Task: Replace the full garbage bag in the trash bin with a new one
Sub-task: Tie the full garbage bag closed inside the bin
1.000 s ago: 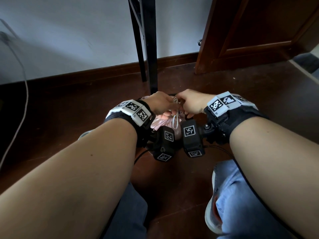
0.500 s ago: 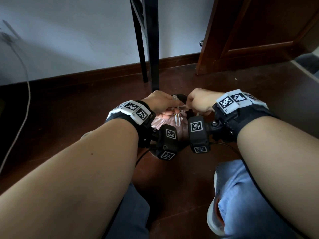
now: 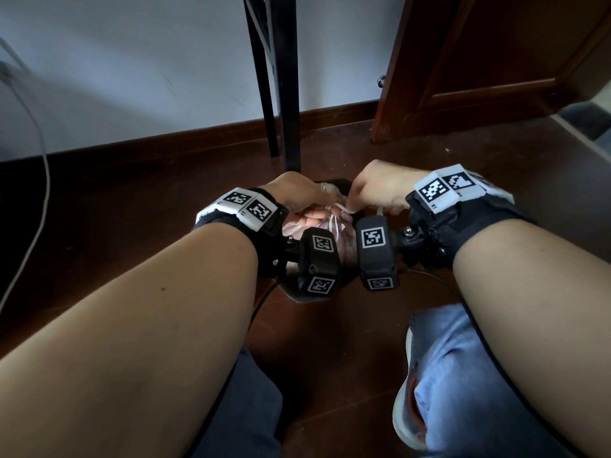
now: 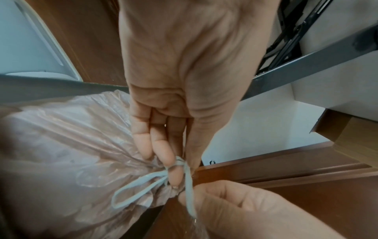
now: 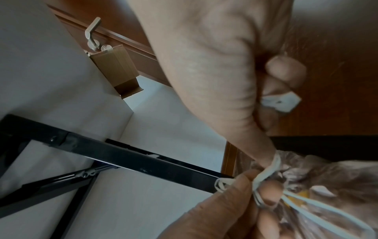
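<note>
A pinkish see-through garbage bag sits in a small black trash bin, its mouth gathered shut. A white drawstring is knotted at the bag's neck. My left hand pinches the string at the knot. My right hand grips the string's other end, which loops round its thumb. A small white piece shows under its curled fingers. The wrist cameras hide most of the bin.
Black table legs stand just behind the bin, against a white wall. A brown wooden door is at the back right. A white cable hangs at the left. My knees and a shoe are close in front.
My hands have drawn a little apart, the right one moving right. The drawstring now stretches taut between them at the bag's neck.
</note>
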The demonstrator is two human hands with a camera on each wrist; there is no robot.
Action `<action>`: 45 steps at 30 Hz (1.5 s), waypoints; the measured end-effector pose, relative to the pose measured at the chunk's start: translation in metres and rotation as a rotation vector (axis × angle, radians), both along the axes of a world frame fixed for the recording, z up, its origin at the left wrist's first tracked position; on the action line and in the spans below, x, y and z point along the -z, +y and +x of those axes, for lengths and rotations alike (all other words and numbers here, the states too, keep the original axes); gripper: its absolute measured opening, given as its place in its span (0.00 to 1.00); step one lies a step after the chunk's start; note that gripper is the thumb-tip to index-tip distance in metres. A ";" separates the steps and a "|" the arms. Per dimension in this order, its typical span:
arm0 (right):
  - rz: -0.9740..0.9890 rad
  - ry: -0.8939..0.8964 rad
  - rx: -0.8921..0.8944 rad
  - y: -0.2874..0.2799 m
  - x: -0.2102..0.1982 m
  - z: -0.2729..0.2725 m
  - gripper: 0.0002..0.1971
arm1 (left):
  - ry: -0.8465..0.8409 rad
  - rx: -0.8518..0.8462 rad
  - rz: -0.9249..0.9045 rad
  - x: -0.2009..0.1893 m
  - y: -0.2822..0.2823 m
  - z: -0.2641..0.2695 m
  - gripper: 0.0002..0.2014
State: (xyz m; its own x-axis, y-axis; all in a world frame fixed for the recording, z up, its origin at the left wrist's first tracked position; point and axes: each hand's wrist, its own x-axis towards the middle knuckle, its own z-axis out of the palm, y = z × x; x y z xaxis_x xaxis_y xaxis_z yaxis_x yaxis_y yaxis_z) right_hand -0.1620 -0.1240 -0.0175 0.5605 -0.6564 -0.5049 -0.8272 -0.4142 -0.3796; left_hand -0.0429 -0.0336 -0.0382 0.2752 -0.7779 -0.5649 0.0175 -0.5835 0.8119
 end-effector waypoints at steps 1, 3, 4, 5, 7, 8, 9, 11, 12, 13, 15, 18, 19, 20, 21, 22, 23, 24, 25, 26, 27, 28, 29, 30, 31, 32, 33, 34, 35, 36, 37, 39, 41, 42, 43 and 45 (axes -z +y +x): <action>0.018 0.008 -0.011 0.002 0.001 0.000 0.14 | -0.009 0.001 -0.003 -0.001 0.001 0.000 0.08; 0.020 0.034 -0.044 0.005 0.001 0.001 0.14 | -0.056 0.007 -0.009 -0.001 0.001 -0.001 0.06; 0.006 0.049 -0.057 0.006 0.002 0.002 0.14 | -0.084 0.013 -0.009 -0.002 0.001 -0.002 0.05; -0.013 0.064 -0.067 0.007 0.002 0.002 0.13 | -0.118 0.024 -0.004 -0.003 0.000 -0.003 0.05; -0.047 0.096 -0.094 0.010 0.003 0.004 0.10 | -0.209 0.059 0.012 -0.002 -0.001 -0.005 0.04; -0.063 0.115 -0.105 0.011 0.005 0.004 0.08 | -0.257 0.080 0.017 -0.001 -0.002 -0.005 0.05; -0.070 0.125 -0.111 0.012 0.006 0.005 0.07 | -0.290 0.090 0.016 0.001 -0.003 -0.004 0.06; -0.047 0.103 -0.087 0.012 0.007 0.006 0.07 | -0.333 0.084 0.006 0.004 -0.005 -0.003 0.08; -0.054 0.078 -0.070 0.011 0.007 0.006 0.08 | -0.372 0.081 0.005 0.005 -0.005 -0.002 0.08; -0.076 0.055 -0.058 0.010 0.007 0.008 0.09 | -0.418 0.075 0.004 0.006 -0.006 -0.002 0.08; -0.117 -0.021 -0.034 0.008 0.005 0.009 0.06 | -0.487 0.038 -0.004 0.006 -0.007 -0.003 0.10; -0.109 -0.202 -0.026 0.008 0.003 0.011 0.12 | -0.518 0.003 -0.041 0.007 -0.008 -0.004 0.11; -0.088 -0.251 -0.023 0.008 0.003 0.010 0.15 | -0.521 0.003 -0.048 0.007 -0.008 -0.005 0.10; -0.055 -0.276 -0.021 0.009 0.005 0.010 0.16 | -0.526 0.006 -0.052 0.007 -0.008 -0.005 0.09; -0.014 -0.274 -0.019 0.010 0.006 0.010 0.15 | -0.534 0.008 -0.050 0.008 -0.008 -0.005 0.09; 0.024 -0.265 -0.020 0.011 0.009 0.009 0.15 | -0.548 0.012 -0.049 0.009 -0.009 -0.005 0.08; 0.048 -0.254 -0.018 0.012 0.010 0.010 0.16 | -0.561 0.020 -0.049 0.009 -0.008 -0.004 0.07; 0.060 -0.252 -0.009 0.012 0.011 0.010 0.18 | -0.575 0.028 -0.043 0.010 -0.008 -0.005 0.07; 0.069 -0.254 0.002 0.013 0.012 0.011 0.19 | -0.589 0.034 -0.040 0.010 -0.008 -0.005 0.06; 0.077 -0.255 0.012 0.013 0.012 0.010 0.20 | -0.600 0.038 -0.040 0.011 -0.009 -0.005 0.06; 0.086 -0.256 0.023 0.013 0.012 0.010 0.20 | -0.610 0.035 -0.043 0.012 -0.009 -0.005 0.07; 0.099 -0.258 0.035 0.012 0.013 0.011 0.18 | -0.621 0.030 -0.049 0.013 -0.010 -0.005 0.07; 0.113 -0.258 0.048 0.012 0.013 0.010 0.17 | -0.635 0.029 -0.058 0.013 -0.010 -0.004 0.08; 0.129 -0.259 0.060 0.012 0.013 0.011 0.16 | -0.646 0.028 -0.066 0.014 -0.010 -0.004 0.08; 0.148 -0.260 0.070 0.012 0.013 0.011 0.16 | -0.656 0.029 -0.074 0.014 -0.010 -0.004 0.08; 0.169 -0.262 0.082 0.012 0.012 0.011 0.18 | -0.666 0.033 -0.083 0.014 -0.010 -0.005 0.08; 0.186 -0.264 0.089 0.013 0.012 0.011 0.19 | -0.678 0.042 -0.093 0.014 -0.010 -0.005 0.08; 0.196 -0.268 0.092 0.013 0.011 0.011 0.20 | -0.691 0.052 -0.102 0.014 -0.010 -0.005 0.09; 0.202 -0.274 0.098 0.014 0.010 0.010 0.20 | -0.702 0.059 -0.110 0.014 -0.010 -0.005 0.10; 0.204 -0.279 0.103 0.014 0.009 0.009 0.21 | -0.709 0.065 -0.117 0.015 -0.010 -0.004 0.10; 0.206 -0.282 0.106 0.015 0.008 0.009 0.22 | -0.713 0.069 -0.122 0.015 -0.009 -0.004 0.11; 0.208 -0.282 0.105 0.016 0.007 0.008 0.22 | -0.720 0.081 -0.126 0.015 -0.008 -0.004 0.11; 0.218 -0.280 0.104 0.016 0.007 0.008 0.22 | -0.733 0.094 -0.129 0.016 -0.008 -0.003 0.09; 0.220 -0.279 0.103 0.015 0.007 0.008 0.22 | -0.743 0.097 -0.130 0.015 -0.008 -0.004 0.09; 0.224 -0.279 0.105 0.016 0.007 0.008 0.22 | -0.760 0.104 -0.131 0.015 -0.008 -0.005 0.08; 0.240 -0.284 0.115 0.017 0.007 0.008 0.19 | -0.811 0.134 -0.137 0.015 -0.008 -0.007 0.08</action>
State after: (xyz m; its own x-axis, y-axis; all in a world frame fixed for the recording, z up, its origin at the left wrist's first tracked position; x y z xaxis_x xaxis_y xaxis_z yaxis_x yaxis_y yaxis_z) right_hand -0.1537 -0.1073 -0.0247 0.6298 -0.6053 -0.4867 -0.7109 -0.1967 -0.6753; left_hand -0.0495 -0.0412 -0.0537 0.4563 -0.8805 -0.1289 -0.6661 -0.4340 0.6067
